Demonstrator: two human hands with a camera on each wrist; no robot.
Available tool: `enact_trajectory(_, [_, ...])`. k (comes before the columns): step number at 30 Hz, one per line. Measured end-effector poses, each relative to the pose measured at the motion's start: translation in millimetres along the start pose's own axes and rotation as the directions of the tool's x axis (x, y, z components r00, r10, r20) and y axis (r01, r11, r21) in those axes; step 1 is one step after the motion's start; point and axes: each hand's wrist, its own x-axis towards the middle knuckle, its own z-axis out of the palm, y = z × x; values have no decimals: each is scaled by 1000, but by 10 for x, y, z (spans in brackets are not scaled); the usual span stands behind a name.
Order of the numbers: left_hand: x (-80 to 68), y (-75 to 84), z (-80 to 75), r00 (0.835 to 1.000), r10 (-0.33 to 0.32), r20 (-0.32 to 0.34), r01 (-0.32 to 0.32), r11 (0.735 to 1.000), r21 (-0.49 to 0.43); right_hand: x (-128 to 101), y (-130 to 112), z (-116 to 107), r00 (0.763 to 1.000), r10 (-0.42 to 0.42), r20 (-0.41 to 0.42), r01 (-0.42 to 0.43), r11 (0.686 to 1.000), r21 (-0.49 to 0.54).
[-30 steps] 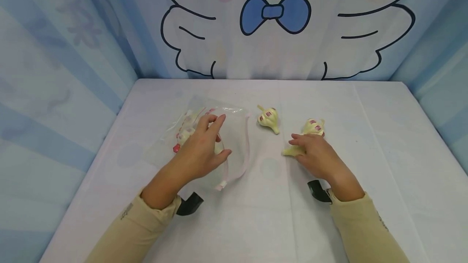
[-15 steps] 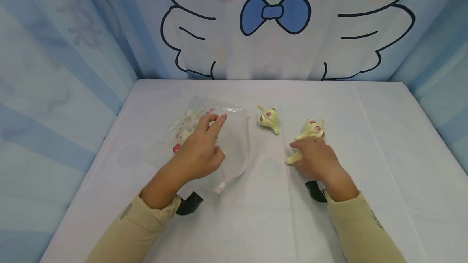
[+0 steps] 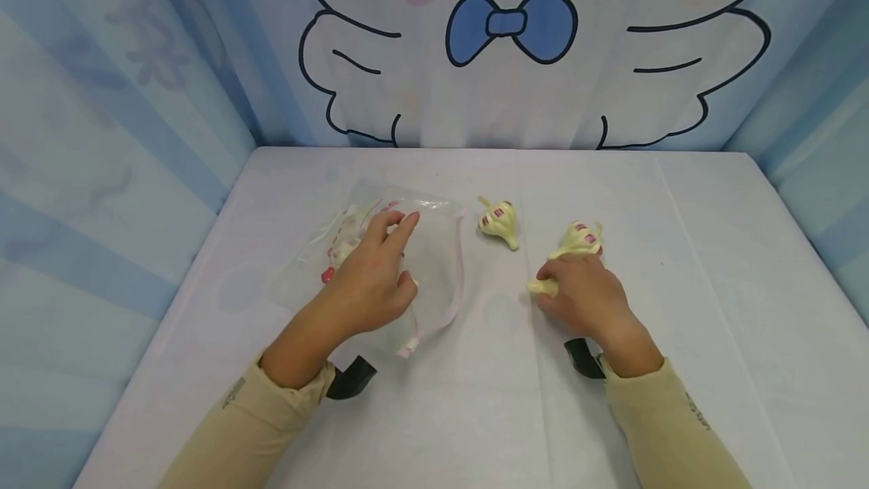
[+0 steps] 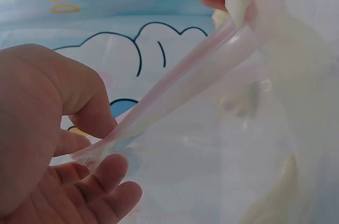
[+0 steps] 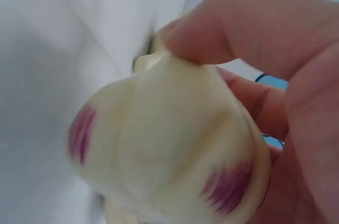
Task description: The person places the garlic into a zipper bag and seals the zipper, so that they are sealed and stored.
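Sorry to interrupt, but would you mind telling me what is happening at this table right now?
A person works at a white table. The left hand pinches the pink-edged rim of a clear plastic bag, holding its mouth open; pale garlic-like pieces show inside. The right hand grips a toy garlic bulb by its stem end. A second toy bulb lies untouched between bag and right hand.

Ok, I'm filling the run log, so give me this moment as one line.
left hand: holds clear zip bag open | right hand: grips toy garlic by stem | second garlic: loose on table
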Motion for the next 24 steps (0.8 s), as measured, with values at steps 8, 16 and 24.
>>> enact_trajectory(8, [4,-8,13,1000,19,-14,-19,1000,5,-6,-86,-42,986,-67,-156,80,994,80])
enact_trajectory(16, [12,-6,8,1000,9,-5,-9,1000,5,-13,-177,-42,904,-197,-379,297,928,224])
enact_trajectory(24, [11,3,6,1000,3,-3,-3,1000,13,-47,-225,-73,851,-305,-427,460,826,327])
